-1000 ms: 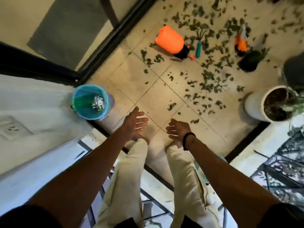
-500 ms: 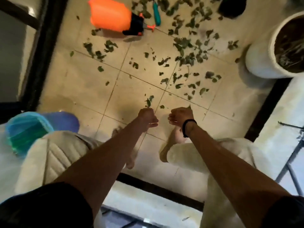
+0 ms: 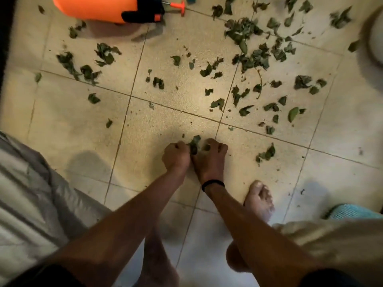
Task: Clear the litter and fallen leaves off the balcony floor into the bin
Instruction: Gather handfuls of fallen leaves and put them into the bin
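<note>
Step in hand: gathering fallen leaves (image 3: pixel 250 59) by hand off the tiled balcony floor (image 3: pixel 68 121). Left hand (image 3: pixel 176 155) and right hand (image 3: pixel 211 155) knuckle to knuckle, fingers curled, clamped on a small leaf clump (image 3: pixel 194 142) at the floor's near middle. Most leaves lie strewn toward the far edge. Bin not in view; next move probably calls for carrying the handful to it.
</note>
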`<state>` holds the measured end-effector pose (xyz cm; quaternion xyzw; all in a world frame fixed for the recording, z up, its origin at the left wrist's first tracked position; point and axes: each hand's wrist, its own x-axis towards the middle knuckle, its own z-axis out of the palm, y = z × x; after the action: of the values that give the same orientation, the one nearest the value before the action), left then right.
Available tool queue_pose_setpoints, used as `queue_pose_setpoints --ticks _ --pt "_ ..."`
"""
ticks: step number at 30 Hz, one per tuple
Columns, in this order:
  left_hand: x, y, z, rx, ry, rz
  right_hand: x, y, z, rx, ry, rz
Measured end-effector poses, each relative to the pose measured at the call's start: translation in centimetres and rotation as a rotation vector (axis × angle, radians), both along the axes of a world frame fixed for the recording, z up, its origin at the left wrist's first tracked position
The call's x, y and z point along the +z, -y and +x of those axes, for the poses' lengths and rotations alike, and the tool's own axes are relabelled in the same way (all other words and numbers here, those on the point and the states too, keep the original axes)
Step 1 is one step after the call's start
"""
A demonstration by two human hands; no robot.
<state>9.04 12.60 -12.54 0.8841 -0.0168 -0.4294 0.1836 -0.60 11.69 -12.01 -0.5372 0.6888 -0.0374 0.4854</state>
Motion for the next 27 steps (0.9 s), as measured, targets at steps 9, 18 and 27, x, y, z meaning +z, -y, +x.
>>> queue_pose_setpoints --ticks 9,18,27 --pt "0.6 8.2 2.1 -0.747 0.018 0.031 -2.0 1.2 1.8 0.103 -0.015 -0.262" --pt "7.3 13.4 7.5 -0.604 -0.307 -0.235 -1.4 0.7 3.5 0.194 -0.181 -0.357" --pt "2.7 8.7 6.0 -0.518 -0.509 0.043 -0.6 1.9 3.2 -0.092 -0.151 -0.31"
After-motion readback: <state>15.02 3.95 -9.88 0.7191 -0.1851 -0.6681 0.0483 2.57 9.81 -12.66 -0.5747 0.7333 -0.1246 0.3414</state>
